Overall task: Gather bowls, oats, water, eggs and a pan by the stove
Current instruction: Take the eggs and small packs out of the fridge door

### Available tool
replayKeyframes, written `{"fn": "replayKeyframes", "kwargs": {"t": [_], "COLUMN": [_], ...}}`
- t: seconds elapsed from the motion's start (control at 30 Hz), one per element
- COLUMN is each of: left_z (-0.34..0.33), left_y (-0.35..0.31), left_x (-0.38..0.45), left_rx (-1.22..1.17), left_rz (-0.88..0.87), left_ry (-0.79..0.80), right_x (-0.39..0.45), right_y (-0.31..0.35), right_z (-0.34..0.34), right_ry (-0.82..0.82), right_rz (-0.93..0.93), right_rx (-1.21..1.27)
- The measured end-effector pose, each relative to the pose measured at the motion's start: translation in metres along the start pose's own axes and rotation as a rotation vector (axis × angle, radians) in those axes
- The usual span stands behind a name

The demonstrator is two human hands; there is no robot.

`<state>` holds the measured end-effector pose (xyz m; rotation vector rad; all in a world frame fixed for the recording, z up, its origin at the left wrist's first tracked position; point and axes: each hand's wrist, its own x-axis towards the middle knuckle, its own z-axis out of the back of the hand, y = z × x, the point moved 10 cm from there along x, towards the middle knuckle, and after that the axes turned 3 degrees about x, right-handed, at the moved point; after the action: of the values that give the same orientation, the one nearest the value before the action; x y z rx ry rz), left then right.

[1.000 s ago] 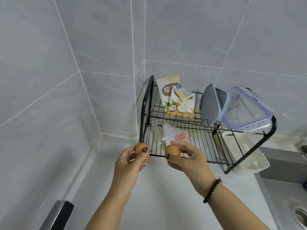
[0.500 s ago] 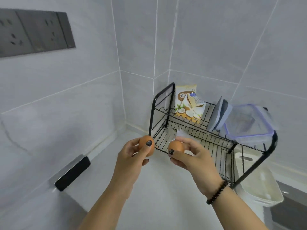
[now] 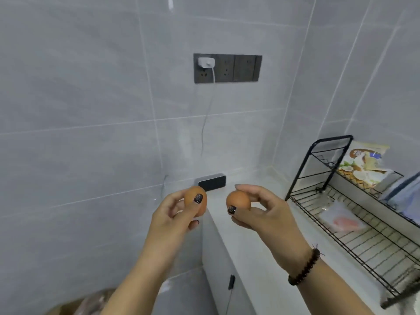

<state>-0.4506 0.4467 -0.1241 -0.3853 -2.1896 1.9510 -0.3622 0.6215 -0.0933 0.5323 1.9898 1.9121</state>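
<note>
Left hand point(image 3: 176, 214) and right hand point(image 3: 259, 212) are raised side by side over the near edge of the white tabletop point(image 3: 256, 253), before a grey tiled wall. One brown egg point(image 3: 196, 202) is pinched by the left hand's thumb and fingers; a second egg point(image 3: 238, 200) is gripped likewise by the right. A black wire rack point(image 3: 354, 226) is set in the tabletop's far right corner, and a socket panel point(image 3: 228, 68) is mounted on the wall.

Open counter point(image 3: 256, 264) stretches ahead of the two raised hands, bare from its front edge to the back wall, where a black device point(image 3: 212, 182) lies. A black wire dish rack point(image 3: 354, 226) blocks the right end, packets filling its tiers.
</note>
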Motion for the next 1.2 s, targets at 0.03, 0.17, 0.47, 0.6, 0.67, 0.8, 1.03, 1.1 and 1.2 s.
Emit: {"fn": "replayKeyframes", "kwargs": {"t": [0.03, 0.17, 0.47, 0.6, 0.67, 0.8, 1.03, 1.1, 1.2], "left_z": [0.020, 0.112, 0.325, 0.418, 0.448, 0.495, 0.503, 0.488, 0.455], "left_y": [-0.006, -0.020, -0.030, -0.033, -0.036, -0.041, -0.039, -0.040, -0.040], "left_x": [-0.010, -0.062, -0.218, -0.294, -0.318, -0.358, -0.351, -0.328, -0.284], "left_rx": [-0.003, -0.030, -0.011, -0.002, 0.006, 0.011, 0.000, 0.014, -0.002], "left_rz": [-0.013, -0.049, -0.074, -0.075, -0.079, -0.094, -0.097, -0.093, -0.095], "left_ry": [-0.039, -0.208, -0.498, -0.609, -0.645, -0.711, -0.721, -0.689, -0.653], "right_x": [-0.007, -0.044, -0.173, -0.252, -0.280, -0.317, -0.308, -0.288, -0.244], "right_y": [0.004, 0.012, -0.005, -0.018, -0.019, -0.020, -0.020, -0.020, -0.019], "right_z": [-0.020, -0.115, -0.321, -0.409, -0.438, -0.485, -0.496, -0.482, -0.451], "right_ry": [0.049, 0.262, 0.589, 0.711, 0.752, 0.804, 0.805, 0.782, 0.741], "right_rz": [0.007, 0.024, 0.019, -0.011, -0.013, -0.003, 0.012, 0.006, 0.006], "right_rx": [-0.005, -0.017, 0.018, 0.041, 0.048, 0.042, 0.032, 0.031, 0.015]}}
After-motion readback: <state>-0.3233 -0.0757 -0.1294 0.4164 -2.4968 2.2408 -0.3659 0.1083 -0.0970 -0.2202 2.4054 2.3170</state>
